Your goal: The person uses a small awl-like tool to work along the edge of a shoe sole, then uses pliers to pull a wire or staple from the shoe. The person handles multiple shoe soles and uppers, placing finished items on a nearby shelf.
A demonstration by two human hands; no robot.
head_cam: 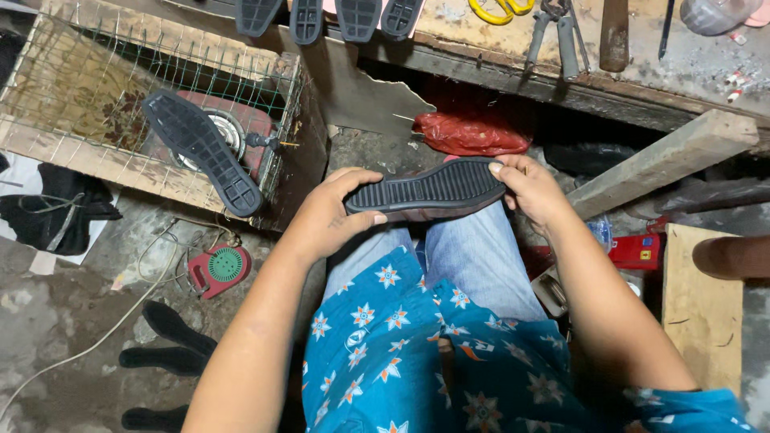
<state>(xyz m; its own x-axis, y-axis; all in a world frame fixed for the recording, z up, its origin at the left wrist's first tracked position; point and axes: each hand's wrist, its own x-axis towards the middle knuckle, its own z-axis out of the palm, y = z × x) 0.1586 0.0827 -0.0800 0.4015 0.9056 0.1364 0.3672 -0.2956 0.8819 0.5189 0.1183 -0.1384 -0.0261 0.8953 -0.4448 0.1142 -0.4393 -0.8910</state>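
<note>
Black ribbed rubber shoe sole (429,191) gripped at both ends over the lap.

Left hand (333,215) clamps the heel end, right hand (531,191) the toe end; another black sole (200,151) leans on the wire-mesh wooden crate (96,88) at ten o'clock.

Concrete floor (56,321): black soles (168,349), red-green round device (218,269), white cord (88,345) (loose).

Two hands (329,220) (533,192) were on one ribbed sole (429,191); a second sole (200,152) leaned on the wire cage (72,96), four more lined the desk (481,32), three lay on the floor (64,321).
</note>
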